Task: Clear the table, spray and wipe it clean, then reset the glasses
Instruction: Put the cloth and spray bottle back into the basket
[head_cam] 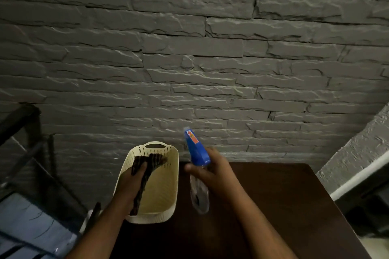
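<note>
The right hand [216,176] grips a spray bottle [197,166] by its neck, blue head pointing up and clear body hanging above the dark counter [273,206]. The left hand [132,183] clutches a dark cloth [145,174] inside the cream basket [168,185] at the counter's left edge, just beside the bottle.

No readable txt — spray bottle [196,147] head has orange label w/ arrow, wording illegible.

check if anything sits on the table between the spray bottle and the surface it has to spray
Nothing visible does. The right hand holds the spray bottle over bare dark table; the cream basket sits off to its left, where the left hand grips a dark cloth.
</note>
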A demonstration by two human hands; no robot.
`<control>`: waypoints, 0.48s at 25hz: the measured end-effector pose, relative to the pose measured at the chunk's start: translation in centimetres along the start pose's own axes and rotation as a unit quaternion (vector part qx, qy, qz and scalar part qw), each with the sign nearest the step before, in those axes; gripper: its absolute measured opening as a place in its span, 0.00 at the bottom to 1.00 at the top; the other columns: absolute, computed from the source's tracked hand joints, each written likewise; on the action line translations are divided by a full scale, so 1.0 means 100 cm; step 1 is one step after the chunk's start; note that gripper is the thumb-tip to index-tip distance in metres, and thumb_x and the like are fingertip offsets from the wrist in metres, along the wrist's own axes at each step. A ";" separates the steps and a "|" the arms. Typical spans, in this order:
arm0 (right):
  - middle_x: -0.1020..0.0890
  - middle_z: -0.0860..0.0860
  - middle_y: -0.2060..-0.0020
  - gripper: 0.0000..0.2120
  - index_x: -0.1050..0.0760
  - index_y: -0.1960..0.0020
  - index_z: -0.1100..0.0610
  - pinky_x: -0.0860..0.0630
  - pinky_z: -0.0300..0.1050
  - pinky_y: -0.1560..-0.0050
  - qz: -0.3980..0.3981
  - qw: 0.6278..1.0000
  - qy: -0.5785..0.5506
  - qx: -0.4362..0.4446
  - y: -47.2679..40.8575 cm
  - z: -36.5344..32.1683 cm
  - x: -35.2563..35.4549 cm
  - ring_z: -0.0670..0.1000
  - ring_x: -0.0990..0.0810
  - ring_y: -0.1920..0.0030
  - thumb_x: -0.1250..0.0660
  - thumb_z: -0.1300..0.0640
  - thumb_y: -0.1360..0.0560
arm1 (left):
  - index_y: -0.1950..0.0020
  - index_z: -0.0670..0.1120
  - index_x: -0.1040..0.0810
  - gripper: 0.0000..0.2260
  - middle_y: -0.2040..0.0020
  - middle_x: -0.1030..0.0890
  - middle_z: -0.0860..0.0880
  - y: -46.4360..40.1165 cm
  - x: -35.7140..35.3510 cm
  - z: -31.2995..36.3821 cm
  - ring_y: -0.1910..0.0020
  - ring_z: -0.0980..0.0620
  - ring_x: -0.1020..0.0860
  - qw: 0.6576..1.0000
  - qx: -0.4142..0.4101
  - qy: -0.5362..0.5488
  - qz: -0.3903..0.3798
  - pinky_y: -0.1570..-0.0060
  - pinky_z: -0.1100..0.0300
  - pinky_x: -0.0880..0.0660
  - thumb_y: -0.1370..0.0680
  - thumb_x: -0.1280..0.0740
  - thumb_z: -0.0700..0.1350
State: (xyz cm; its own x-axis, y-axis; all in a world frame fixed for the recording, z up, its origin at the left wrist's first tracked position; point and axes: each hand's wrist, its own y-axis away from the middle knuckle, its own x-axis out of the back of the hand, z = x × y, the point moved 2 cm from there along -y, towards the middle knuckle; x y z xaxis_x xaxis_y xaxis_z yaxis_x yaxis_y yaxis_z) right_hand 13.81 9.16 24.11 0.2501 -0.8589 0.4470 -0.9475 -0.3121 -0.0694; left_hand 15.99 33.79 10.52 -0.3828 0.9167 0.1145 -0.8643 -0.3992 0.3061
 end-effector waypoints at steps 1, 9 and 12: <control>0.20 0.48 0.48 0.12 0.28 0.53 0.37 0.21 0.56 0.43 0.022 1.000 -0.012 -0.002 -0.012 -0.004 -0.006 0.49 0.20 0.47 0.26 0.49 0.28 | 0.53 0.45 0.19 0.14 0.68 0.22 0.49 -0.013 0.004 0.005 0.68 0.49 0.24 1.000 0.000 -0.009 -0.012 0.66 0.59 0.30 0.23 0.33 0.55; 0.16 0.60 0.57 0.15 0.21 0.48 0.60 0.21 0.63 0.49 0.112 0.993 -0.032 0.017 -0.097 -0.019 -0.040 0.60 0.17 0.55 0.26 0.52 0.29 | 0.45 0.48 0.19 0.20 0.54 0.16 0.48 -0.083 0.010 -0.018 0.52 0.47 0.19 0.973 0.009 -0.182 -0.140 0.48 0.50 0.23 0.30 0.27 0.60; 0.15 0.55 0.53 0.11 0.22 0.44 0.59 0.19 0.55 0.45 0.103 0.994 -0.038 0.005 -0.116 -0.016 -0.048 0.52 0.16 0.51 0.28 0.58 0.26 | 0.41 0.47 0.21 0.17 0.49 0.18 0.48 -0.084 0.001 -0.033 0.48 0.48 0.21 0.946 -0.021 -0.277 -0.168 0.48 0.56 0.26 0.26 0.29 0.53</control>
State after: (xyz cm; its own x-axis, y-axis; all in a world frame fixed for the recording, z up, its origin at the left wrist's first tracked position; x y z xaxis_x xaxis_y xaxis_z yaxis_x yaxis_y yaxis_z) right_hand 23.23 17.57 24.17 0.0666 -0.9332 0.3532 -0.9782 -0.1308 -0.1611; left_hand 22.10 37.18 4.91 0.1347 0.8562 0.4988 -0.9232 -0.0744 0.3770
